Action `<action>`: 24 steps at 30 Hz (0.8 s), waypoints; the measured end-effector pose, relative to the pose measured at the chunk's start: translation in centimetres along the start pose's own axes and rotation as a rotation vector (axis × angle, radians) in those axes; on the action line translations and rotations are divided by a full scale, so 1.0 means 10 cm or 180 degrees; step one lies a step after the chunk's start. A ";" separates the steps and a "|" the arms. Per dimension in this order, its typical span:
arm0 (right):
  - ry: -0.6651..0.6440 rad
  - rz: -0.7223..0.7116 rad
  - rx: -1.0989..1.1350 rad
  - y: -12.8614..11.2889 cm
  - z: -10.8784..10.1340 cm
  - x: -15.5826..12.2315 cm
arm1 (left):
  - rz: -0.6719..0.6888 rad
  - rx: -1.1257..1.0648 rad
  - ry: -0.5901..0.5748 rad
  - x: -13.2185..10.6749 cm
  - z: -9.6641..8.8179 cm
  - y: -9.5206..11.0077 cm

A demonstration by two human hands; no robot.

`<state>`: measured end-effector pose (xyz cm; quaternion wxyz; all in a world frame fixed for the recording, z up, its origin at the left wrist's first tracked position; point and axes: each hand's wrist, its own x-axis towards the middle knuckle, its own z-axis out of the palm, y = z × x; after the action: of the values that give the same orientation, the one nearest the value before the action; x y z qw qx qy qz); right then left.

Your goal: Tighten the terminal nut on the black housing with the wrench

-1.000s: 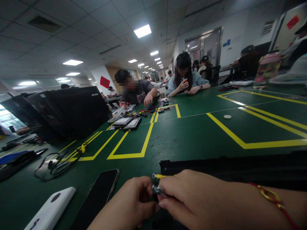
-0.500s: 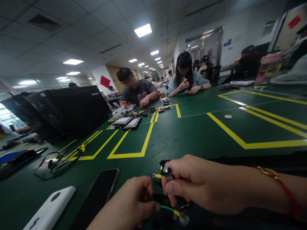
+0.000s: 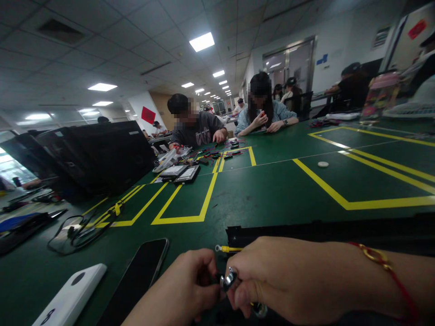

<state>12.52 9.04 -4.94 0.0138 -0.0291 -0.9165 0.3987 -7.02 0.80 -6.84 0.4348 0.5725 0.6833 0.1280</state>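
My right hand (image 3: 268, 271) is closed around a shiny metal tool with a curved, forked end (image 3: 229, 279); most of it is hidden in the fist. Close beside its tip, my left hand (image 3: 195, 280) has thumb and fingers pressed together. Something small and dark shows at those fingertips, too hidden to name. A yellow wire with a ring terminal (image 3: 224, 248) sticks out just above my right knuckles. Below that hand, a metal ring (image 3: 260, 309) is partly covered. Both hands are over a black case with a raised edge (image 3: 306, 231).
To the left lie a black phone (image 3: 136, 271), a white slab-shaped device (image 3: 73, 294) and a black cable (image 3: 84, 235). Farther off are hard drives (image 3: 186, 174), black computer cases (image 3: 98, 149) and a white disc (image 3: 322, 164). Two people sit across the green table (image 3: 258, 190).
My right hand has turned and lowered, bringing the tool's forked end down to my left fingertips. The green wire is now covered. Across the table, one person's hand has moved right.
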 end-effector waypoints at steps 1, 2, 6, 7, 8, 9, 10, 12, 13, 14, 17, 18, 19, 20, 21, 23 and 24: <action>-0.0008 -0.0003 0.0003 0.00 0.00 0.00 | -0.0019 0.0067 0.0036 0.01 0.00 -0.01; -0.0014 -0.0010 0.0006 0.01 0.01 0.00 | -0.0044 0.0126 0.0067 0.01 0.00 -0.01; -0.0030 -0.0031 0.0016 0.02 0.02 0.01 | -0.0037 0.0150 0.0090 0.03 0.01 -0.04; -0.0023 -0.0025 0.0008 0.02 0.02 0.01 | -0.0019 0.0120 0.0089 0.03 0.01 -0.04; -0.0010 -0.0014 -0.0004 0.01 0.02 0.01 | -0.0007 0.0084 0.0082 0.04 0.01 -0.04; 0.0005 -0.0002 -0.0020 0.01 0.02 0.01 | -0.0007 0.0048 0.0061 0.03 0.01 -0.04; 0.0018 0.0009 -0.0041 0.01 0.02 0.00 | -0.0015 0.0026 0.0049 0.03 0.02 -0.05; 0.0037 0.0039 -0.0091 -0.01 0.02 -0.01 | -0.0021 0.0020 0.0076 0.03 0.02 -0.05; 0.0043 0.0056 -0.0118 -0.01 0.03 -0.01 | -0.0011 0.0020 0.0083 0.04 0.02 -0.05; 0.0046 0.0073 -0.0146 -0.02 0.03 -0.02 | 0.0012 0.0018 0.0102 0.04 0.02 -0.05; 0.0040 0.0096 -0.0202 -0.03 0.03 -0.02 | 0.0051 -0.0012 0.0070 0.05 0.01 -0.05; 0.0037 0.0093 -0.0208 -0.03 0.03 -0.02 | 0.0038 -0.0020 0.0058 0.05 0.01 -0.05; 0.0045 0.0093 -0.0208 -0.03 0.03 -0.02 | 0.0024 -0.0043 0.0051 0.05 0.01 -0.04; 0.0053 0.0087 -0.0203 -0.02 0.02 -0.01 | -0.0002 -0.0072 0.0054 0.04 0.01 -0.04; 0.0062 0.0081 -0.0195 -0.02 0.01 -0.01 | -0.0020 -0.0064 0.0032 0.02 0.01 -0.03; 0.0073 0.0063 -0.0180 -0.01 0.00 0.00 | -0.0026 -0.0058 0.0019 0.00 0.00 -0.01; 0.0072 0.0051 -0.0173 -0.01 0.00 0.00 | -0.0021 -0.0065 0.0010 -0.01 0.00 0.00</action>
<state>12.50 8.97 -4.87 0.0201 -0.0413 -0.9265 0.3734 -7.00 0.75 -6.80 0.4399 0.5655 0.6845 0.1344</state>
